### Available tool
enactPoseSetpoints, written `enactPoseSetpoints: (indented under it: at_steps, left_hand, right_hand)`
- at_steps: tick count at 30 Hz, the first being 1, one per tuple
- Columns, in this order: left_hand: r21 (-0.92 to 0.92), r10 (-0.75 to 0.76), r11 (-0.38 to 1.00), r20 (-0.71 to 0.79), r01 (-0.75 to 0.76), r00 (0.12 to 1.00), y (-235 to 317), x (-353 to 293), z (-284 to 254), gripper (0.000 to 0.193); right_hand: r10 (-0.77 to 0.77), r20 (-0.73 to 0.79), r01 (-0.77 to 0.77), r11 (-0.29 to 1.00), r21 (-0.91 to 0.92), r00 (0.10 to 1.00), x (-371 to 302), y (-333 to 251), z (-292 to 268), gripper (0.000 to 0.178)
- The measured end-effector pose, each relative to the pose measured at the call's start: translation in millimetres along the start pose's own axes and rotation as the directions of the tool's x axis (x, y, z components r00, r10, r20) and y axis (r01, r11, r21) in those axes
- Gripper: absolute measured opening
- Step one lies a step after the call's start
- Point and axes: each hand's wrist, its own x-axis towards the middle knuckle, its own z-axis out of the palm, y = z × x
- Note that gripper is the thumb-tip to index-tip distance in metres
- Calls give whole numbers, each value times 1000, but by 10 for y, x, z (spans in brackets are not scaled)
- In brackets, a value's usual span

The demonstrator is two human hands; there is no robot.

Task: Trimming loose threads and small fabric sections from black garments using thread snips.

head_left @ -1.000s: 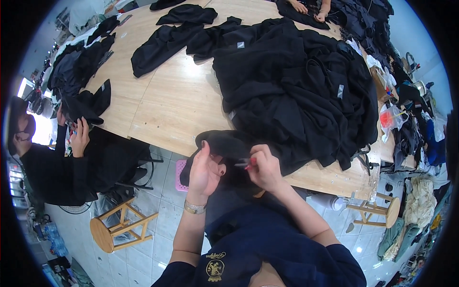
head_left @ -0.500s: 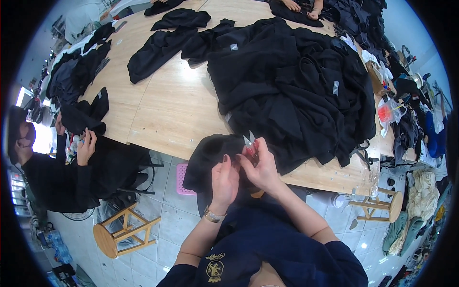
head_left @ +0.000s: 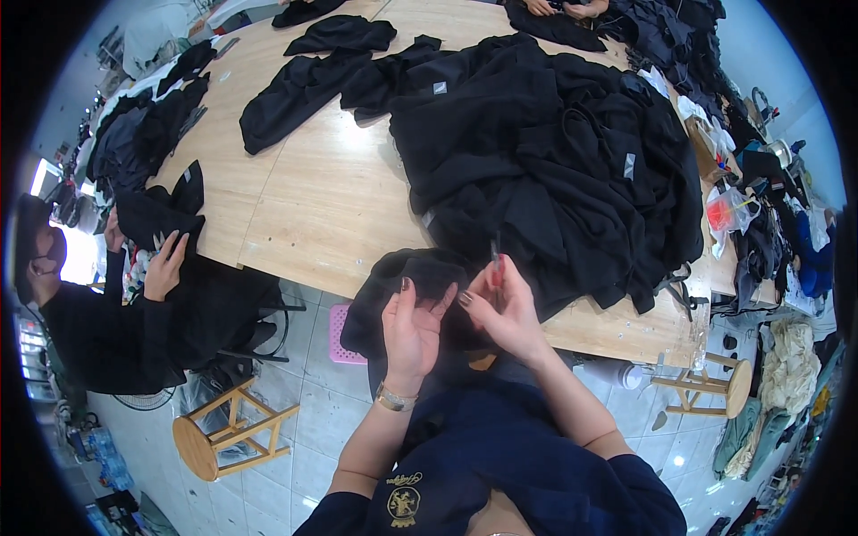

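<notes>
Red-handled thread snips (head_left: 497,261) are held in my right hand (head_left: 508,313), blades pointing away from me. The thumb of that hand reaches toward my left fingers. My left hand (head_left: 414,332) grips the edge of a black garment (head_left: 380,277) between thumb and fingers. This garment hangs over the table's near edge toward my lap. Just beyond my hands lies a large heap of black garments (head_left: 554,170), some with small pale labels.
Several black pieces (head_left: 304,98) lie farther back on the wooden table (head_left: 304,196). A co-worker (head_left: 80,304) sits at the left, handling black cloth; another person's hands (head_left: 563,7) work at the far side. Wooden stools (head_left: 198,447) stand on the tiled floor, a pink basket (head_left: 341,335) under the table.
My hands have moved slightly apart, and the left has turned with its palm more open to view. The snips have tipped so their blades show edge-on. At left, the co-worker's hand has shifted slightly.
</notes>
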Motion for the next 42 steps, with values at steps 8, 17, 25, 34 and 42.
enactPoseSetpoints:
  at_steps: [8, 17, 25, 34, 42]
  left_hand:
    - [92, 16, 996, -74, -9, 997, -20, -25, -40, 14]
    - [57, 22, 998, -2, -22, 1000, -45, 4, -98, 22]
    - [176, 105, 980, -73, -91, 992, -76, -30, -23, 11]
    - [-95, -80, 993, -63, 74, 995, 58, 43, -70, 17]
    - [-161, -162, 977, -117, 142, 980, 106, 5, -14, 19]
  right_hand:
    - [-161, 158, 204, 929, -310, 974, -19, 16, 144, 18]
    - [-195, -65, 165, 933, -319, 979, 55, 112, 119, 25]
    - [-116, 31, 120, 962, -245, 993, 7, 50, 122, 15]
    - [-37, 222, 81, 977, -196, 974, -111, -110, -32, 23]
    - [-277, 162, 294, 550, -781, 947, -58, 41, -119, 27]
